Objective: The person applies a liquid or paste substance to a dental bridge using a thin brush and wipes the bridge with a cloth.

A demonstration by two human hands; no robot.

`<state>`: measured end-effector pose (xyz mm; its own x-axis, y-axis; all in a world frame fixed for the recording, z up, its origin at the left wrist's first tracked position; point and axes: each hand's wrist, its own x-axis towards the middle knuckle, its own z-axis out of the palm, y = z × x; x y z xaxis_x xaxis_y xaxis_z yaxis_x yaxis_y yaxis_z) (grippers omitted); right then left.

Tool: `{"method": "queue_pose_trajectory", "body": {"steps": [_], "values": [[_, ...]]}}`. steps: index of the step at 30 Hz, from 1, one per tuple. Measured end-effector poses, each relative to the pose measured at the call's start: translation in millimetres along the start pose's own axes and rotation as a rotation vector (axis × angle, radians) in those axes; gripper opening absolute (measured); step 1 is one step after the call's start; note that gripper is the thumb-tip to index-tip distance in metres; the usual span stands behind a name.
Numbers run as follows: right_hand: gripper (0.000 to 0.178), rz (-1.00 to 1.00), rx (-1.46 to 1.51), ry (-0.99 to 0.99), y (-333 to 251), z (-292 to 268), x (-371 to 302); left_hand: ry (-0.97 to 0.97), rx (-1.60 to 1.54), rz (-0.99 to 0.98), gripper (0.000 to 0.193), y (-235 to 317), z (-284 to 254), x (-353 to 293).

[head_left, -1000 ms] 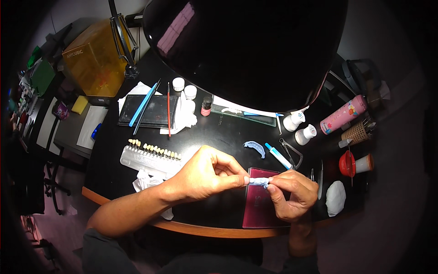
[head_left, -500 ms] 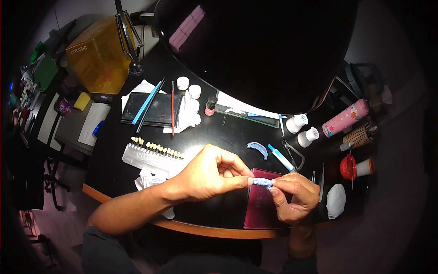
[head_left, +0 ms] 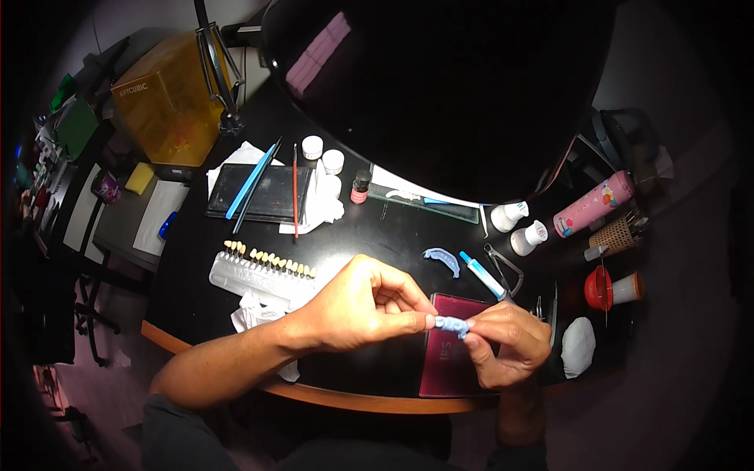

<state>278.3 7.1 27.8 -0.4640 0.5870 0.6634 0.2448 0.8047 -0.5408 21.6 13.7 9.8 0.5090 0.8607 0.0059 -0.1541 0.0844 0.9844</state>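
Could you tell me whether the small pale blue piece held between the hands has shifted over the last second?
No. The pale blue piece stays pinched between the left hand and right hand, over the top-left corner of the maroon booklet, as before.

There is one view only, taken from the person's head and looking steeply down and a little forward onto the dark surface (head_left: 196, 259), near enough that the left hand (head_left: 357, 310) and right hand (head_left: 506, 345) meet just below the centre of the frame, with the forearms entering from the lower edge. The wide fisheye bends the surface's front edge into a curve and darkens the corners, and a large black lamp hood (head_left: 440, 86) fills the upper middle.
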Motion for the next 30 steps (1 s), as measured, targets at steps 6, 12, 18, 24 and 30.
{"method": "queue_pose_trajectory", "body": {"steps": [6, 12, 18, 24, 30], "values": [[0.018, -0.190, 0.164, 0.048, -17.6, 1.1, -2.4, -0.156, 0.076, 0.286, 0.010, 11.8, 0.7, -8.1], [0.019, -0.272, 0.133, 0.079, -19.2, 2.6, -6.1, -0.203, 0.029, 0.355, 0.010, 11.5, 5.2, -10.1], [0.018, -0.257, 0.135, 0.071, -19.1, 1.2, -6.2, -0.218, 0.045, 0.353, 0.010, 11.1, 5.1, -6.8], [0.017, -0.218, 0.098, 0.053, -17.3, 0.4, -6.4, -0.195, 0.079, 0.347, 0.009, 10.1, 4.0, -5.6], [0.017, -0.196, 0.058, 0.029, -16.6, -0.6, -3.4, -0.148, 0.115, 0.340, 0.009, 9.1, 3.5, -5.2]]}}
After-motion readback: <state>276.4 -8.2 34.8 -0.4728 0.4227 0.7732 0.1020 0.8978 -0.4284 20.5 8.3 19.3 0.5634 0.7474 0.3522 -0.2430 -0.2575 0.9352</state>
